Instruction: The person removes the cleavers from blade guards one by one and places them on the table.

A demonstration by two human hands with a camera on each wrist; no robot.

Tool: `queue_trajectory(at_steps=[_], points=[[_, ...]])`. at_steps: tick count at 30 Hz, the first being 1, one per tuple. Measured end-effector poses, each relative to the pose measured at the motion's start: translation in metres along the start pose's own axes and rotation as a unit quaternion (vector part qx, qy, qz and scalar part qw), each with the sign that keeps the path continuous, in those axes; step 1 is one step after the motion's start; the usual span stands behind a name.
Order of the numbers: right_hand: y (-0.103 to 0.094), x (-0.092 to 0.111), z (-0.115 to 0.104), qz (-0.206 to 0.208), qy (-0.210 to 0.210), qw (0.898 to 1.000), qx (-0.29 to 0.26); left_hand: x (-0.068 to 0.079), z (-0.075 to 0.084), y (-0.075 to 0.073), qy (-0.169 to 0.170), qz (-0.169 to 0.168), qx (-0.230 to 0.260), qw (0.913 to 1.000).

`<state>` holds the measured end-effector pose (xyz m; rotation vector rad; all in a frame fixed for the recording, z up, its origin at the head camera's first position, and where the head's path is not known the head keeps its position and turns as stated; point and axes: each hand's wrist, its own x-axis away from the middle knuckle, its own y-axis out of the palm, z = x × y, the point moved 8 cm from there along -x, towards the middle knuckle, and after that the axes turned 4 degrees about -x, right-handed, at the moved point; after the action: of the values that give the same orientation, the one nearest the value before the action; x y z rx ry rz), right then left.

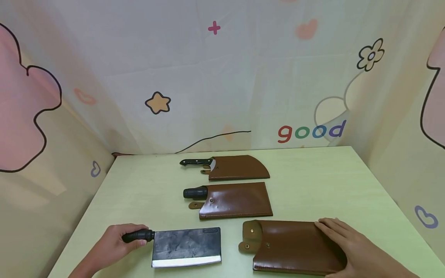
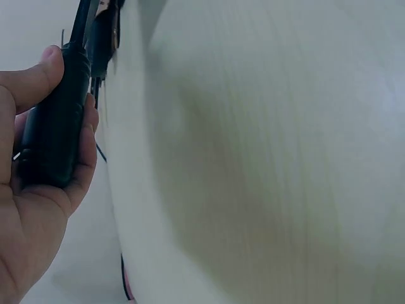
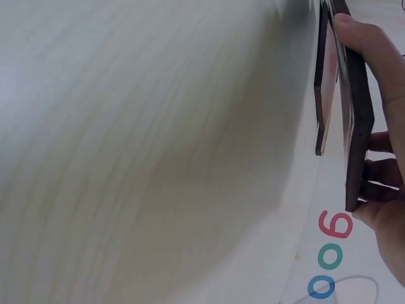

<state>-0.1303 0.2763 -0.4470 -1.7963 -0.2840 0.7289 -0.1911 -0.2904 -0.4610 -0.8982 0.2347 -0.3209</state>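
My left hand (image 1: 114, 244) grips the black handle (image 2: 56, 123) of a cleaver, fingers wrapped around it in the left wrist view. The cleaver's dark rectangular blade (image 1: 185, 244) points right, its bright cutting edge toward me. At the front right, my right hand (image 1: 359, 249) holds the closed end of a brown leather knife sheath (image 1: 292, 245). Its snap strap (image 1: 247, 246) and open mouth face the cleaver, with a gap between blade and sheath. In the right wrist view the sheath (image 3: 359, 107) appears edge-on, between thumb and fingers.
Behind lie two more brown sheaths: one (image 1: 236, 200) holds a knife with a thick black handle (image 1: 194, 192), the farther one (image 1: 240, 168) a knife with a riveted black handle (image 1: 196, 162). A patterned curtain (image 1: 222, 77) surrounds the pale green table (image 1: 313, 185).
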Motion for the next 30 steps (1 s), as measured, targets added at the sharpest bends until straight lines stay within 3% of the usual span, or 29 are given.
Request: queue_trajectory(at_steps=[9,16,24,30], points=[[0.004,0.001,0.003,-0.007,-0.012,1.000,0.003,-0.004,-0.013,0.009,0.022,-0.029,-0.017,0.9992],[0.010,-0.001,0.003,-0.028,0.004,0.999,0.020,-0.006,-0.015,0.010,0.046,-0.017,-0.029,0.9984],[0.024,-0.001,0.013,-0.116,0.066,0.991,-0.022,-0.008,-0.016,0.012,0.065,0.000,-0.088,0.9940],[0.030,0.001,0.015,-0.131,0.047,0.990,-0.014,-0.009,-0.020,0.015,0.052,-0.005,-0.100,0.9936]])
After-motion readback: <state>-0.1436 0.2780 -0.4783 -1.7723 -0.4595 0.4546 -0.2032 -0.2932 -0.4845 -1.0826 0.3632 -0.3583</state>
